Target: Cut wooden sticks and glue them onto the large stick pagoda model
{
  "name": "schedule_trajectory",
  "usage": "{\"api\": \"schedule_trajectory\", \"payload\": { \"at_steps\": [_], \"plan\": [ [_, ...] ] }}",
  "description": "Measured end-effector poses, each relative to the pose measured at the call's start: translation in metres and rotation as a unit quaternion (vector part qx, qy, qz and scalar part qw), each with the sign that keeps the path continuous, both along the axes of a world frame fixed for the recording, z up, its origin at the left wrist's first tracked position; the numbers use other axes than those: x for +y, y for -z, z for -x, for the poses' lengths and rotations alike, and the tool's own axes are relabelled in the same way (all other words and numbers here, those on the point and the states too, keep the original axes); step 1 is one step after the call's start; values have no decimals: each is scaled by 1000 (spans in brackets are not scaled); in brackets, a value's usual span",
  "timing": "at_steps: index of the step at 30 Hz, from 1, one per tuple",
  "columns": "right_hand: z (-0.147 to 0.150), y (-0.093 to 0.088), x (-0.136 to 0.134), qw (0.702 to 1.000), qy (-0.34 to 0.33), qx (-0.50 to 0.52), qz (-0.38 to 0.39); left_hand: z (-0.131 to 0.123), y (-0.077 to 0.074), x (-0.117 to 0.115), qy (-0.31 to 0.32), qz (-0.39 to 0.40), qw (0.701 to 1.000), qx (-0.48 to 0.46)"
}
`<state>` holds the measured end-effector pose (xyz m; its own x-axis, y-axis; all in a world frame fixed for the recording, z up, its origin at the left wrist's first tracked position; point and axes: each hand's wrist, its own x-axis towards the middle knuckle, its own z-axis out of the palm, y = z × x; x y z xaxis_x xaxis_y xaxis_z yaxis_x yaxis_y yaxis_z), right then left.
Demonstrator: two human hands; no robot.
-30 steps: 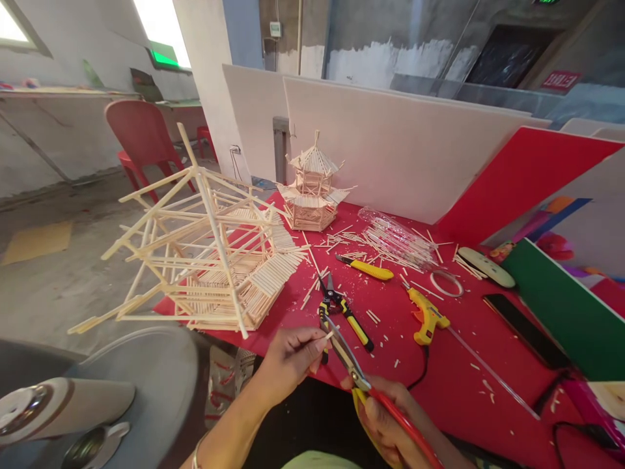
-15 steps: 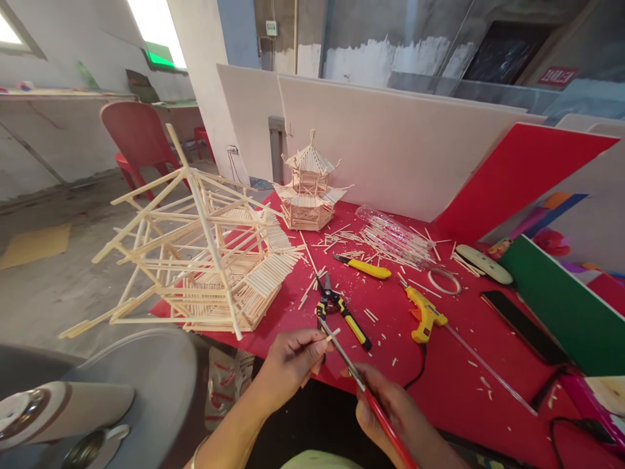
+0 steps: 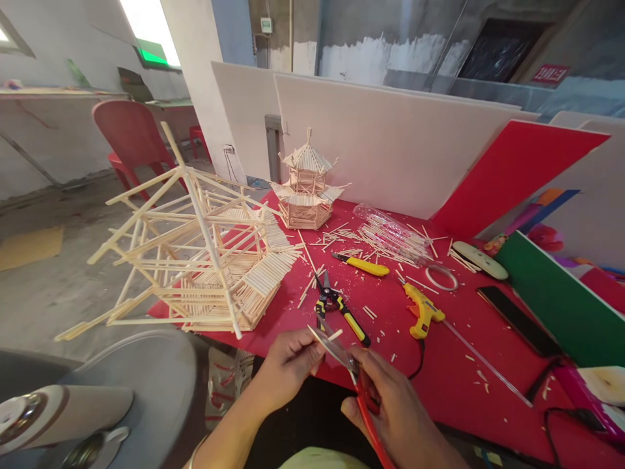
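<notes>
Between the thumb and fingers of my left hand is a short wooden stick, its pale end pointing right. My right hand grips red-handled scissors. Their blades are parted and lie across the stick close to my left fingertips; whether they touch it I cannot tell. Just beyond my hands lie black-and-yellow pruning shears. To the left stands a large pavilion frame of wooden sticks, with stick-covered roof panels low on its right side.
A smaller finished pagoda stands at the back of the red table. Loose sticks, a yellow utility knife, a tape roll, a yellow glue gun and a phone lie rightward. A thermos rests on a grey stool at lower left.
The scissors have turned and their blades have come apart over the stick. My right hand has risen slightly towards my left, which keeps hold of the stick. The view has shifted slightly.
</notes>
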<state>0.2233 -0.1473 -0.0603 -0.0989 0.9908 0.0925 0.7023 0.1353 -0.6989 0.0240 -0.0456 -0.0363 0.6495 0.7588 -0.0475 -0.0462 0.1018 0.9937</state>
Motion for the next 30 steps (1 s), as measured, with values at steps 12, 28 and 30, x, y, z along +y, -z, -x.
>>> {"api": "schedule_trajectory", "payload": {
  "at_steps": [12, 28, 30],
  "plan": [
    [-1, 3, -5, 999, 9, -30, -14, 0, -6, -1, 18, 9, 1000, 11],
    [-3, 5, 1, 997, 29, 70, -3, -10, -8, -6, -86, -89, 988, 95],
    [-4, 3, 2, 997, 33, 69, 3, -11, -9, -7, -73, -105, 987, 100]
  ]
}}
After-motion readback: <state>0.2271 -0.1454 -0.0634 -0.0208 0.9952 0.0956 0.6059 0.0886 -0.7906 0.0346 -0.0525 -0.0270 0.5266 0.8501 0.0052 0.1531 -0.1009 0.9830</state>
